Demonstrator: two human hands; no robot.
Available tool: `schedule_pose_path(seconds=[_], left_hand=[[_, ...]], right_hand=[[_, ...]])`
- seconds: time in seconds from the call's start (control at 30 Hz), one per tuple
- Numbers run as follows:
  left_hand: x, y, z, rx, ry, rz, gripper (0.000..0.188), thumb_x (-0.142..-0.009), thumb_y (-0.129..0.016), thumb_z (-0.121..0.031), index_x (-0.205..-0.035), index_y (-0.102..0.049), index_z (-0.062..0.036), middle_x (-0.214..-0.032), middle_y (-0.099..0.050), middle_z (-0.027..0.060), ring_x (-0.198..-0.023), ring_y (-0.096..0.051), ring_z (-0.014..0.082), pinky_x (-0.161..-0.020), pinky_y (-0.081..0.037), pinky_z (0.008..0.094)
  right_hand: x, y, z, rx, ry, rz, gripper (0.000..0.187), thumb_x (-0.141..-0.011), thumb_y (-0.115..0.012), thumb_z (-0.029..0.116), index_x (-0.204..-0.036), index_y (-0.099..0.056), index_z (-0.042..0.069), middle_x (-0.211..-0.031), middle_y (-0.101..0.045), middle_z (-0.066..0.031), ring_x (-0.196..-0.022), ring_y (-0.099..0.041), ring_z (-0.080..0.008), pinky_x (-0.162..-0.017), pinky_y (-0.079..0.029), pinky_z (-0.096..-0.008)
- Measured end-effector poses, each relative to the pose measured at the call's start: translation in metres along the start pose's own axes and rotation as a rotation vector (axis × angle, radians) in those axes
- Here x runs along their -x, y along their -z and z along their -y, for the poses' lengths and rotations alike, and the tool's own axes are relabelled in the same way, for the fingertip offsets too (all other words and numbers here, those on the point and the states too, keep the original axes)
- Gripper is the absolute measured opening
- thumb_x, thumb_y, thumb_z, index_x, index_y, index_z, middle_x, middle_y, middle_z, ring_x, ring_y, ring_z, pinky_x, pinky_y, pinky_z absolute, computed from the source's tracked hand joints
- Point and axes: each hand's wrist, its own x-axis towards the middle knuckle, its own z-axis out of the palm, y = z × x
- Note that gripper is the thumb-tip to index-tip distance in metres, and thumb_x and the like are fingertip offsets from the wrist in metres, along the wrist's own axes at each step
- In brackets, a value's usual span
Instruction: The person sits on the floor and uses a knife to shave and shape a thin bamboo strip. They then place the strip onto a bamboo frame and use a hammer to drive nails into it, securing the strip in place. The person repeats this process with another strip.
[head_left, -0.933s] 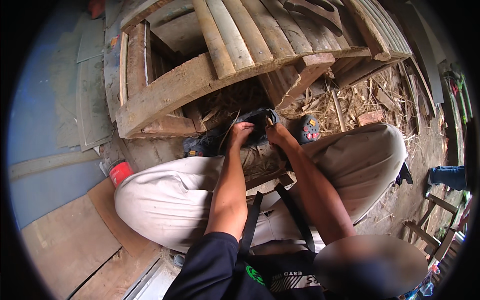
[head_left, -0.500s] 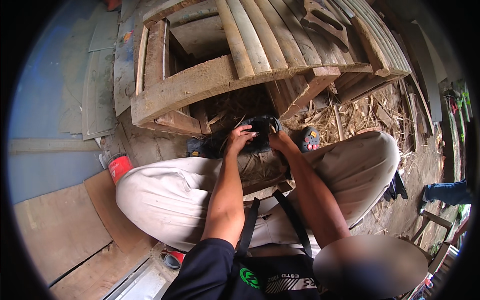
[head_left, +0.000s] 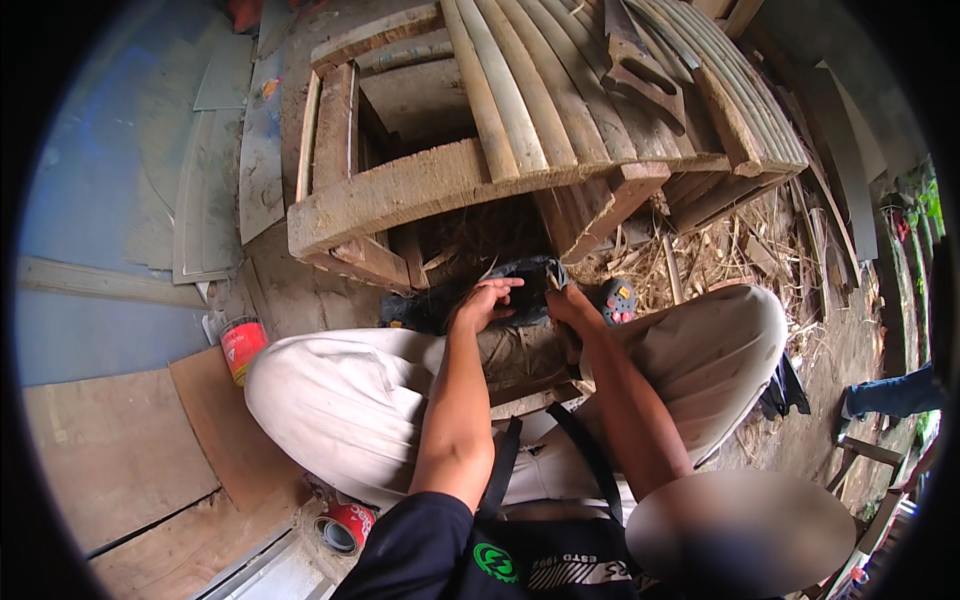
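My left hand (head_left: pixel 487 303) is over the near side of a black plastic bag (head_left: pixel 526 273) lying on the ground between my legs. Its fingers stretch to the right, with nothing plainly visible between them. My right hand (head_left: pixel 569 304) is closed at the bag's right side, around something narrow and brownish that is mostly hidden by the fingers. Past the bag stands a slatted wooden bench-like frame (head_left: pixel 390 192), its curved front rail nearest me. The inside of the bag is too dark to make out.
A handsaw (head_left: pixel 645 80) rests on the slats. Wood shavings (head_left: pixel 730 250) cover the ground at right, near a dark clog (head_left: pixel 619 300). A red can (head_left: pixel 242 347) stands by my left knee; another red can (head_left: pixel 344 527) lies nearer. Boards (head_left: pixel 115 440) lie at left.
My left hand's fingers have straightened, and the small shiny bits at its fingertips no longer show. My right hand stays closed beside the bag. The view has tilted slightly.
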Motion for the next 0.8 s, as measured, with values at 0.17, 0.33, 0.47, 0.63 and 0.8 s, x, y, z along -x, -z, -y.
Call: schedule_pose_path(seconds=[0.17, 0.33, 0.47, 0.63, 0.8], left_hand=[[0.02, -0.012, -0.037, -0.15, -0.133, -0.154, 0.019, -0.098, -0.056, -0.013, -0.113, -0.068, -0.0137, -0.097, -0.059, -0.0056, -0.082, -0.053, 0.0075, -0.077, -0.055, 0.0318], [0.081, -0.021, -0.106, -0.559, -0.13, -0.01, 0.019, -0.095, -0.067, -0.015, -0.113, -0.069, -0.0108, -0.087, -0.065, -0.0045, -0.079, -0.059, 0.0061, -0.07, -0.052, 0.0258], [0.172, -0.055, -0.16, -1.005, -0.172, 0.168, 0.015, -0.09, -0.071, -0.008, -0.104, -0.073, -0.0048, -0.092, -0.072, 0.0024, -0.083, -0.063, 0.0089, -0.074, -0.053, 0.0263], [0.246, -0.061, -0.244, -0.683, -0.711, 0.053, 0.01, -0.087, -0.073, -0.008, -0.096, -0.074, -0.0032, -0.098, -0.073, 0.0041, -0.094, -0.066, 0.0116, -0.088, -0.051, 0.0289], [0.201, -0.064, -0.285, -0.805, -1.139, -0.136, 0.014, -0.091, -0.068, -0.01, -0.1, -0.07, 0.0012, -0.109, -0.073, 0.013, -0.107, -0.068, 0.0201, -0.096, -0.051, 0.0335]], right_hand=[[-0.008, 0.004, 0.013, 0.92, 0.43, 0.243, 0.024, -0.083, -0.062, 0.016, -0.094, -0.071, -0.004, -0.084, -0.072, -0.021, -0.075, -0.072, -0.0311, -0.065, -0.057, -0.0414], [0.059, 0.034, 0.049, 0.909, 0.551, 0.109, 0.029, -0.09, -0.057, 0.021, -0.1, -0.068, -0.004, -0.093, -0.069, -0.0272, -0.089, -0.069, -0.0397, -0.076, -0.055, -0.0478], [0.111, 0.044, 0.082, 0.622, 0.524, -0.046, 0.028, -0.09, -0.056, 0.019, -0.095, -0.068, -0.006, -0.096, -0.067, -0.0321, -0.091, -0.068, -0.0446, -0.078, -0.055, -0.0493], [0.14, 0.047, 0.115, 0.614, 0.381, -0.047, 0.04, -0.1, -0.044, 0.028, -0.099, -0.06, -0.009, -0.09, -0.066, -0.0335, -0.092, -0.066, -0.0469, -0.083, -0.052, -0.0529], [0.17, 0.073, 0.142, 0.594, 0.367, 0.232, 0.046, -0.102, -0.043, 0.035, -0.104, -0.055, -0.01, -0.078, -0.068, -0.0283, -0.079, -0.069, -0.0429, -0.078, -0.053, -0.0507]])
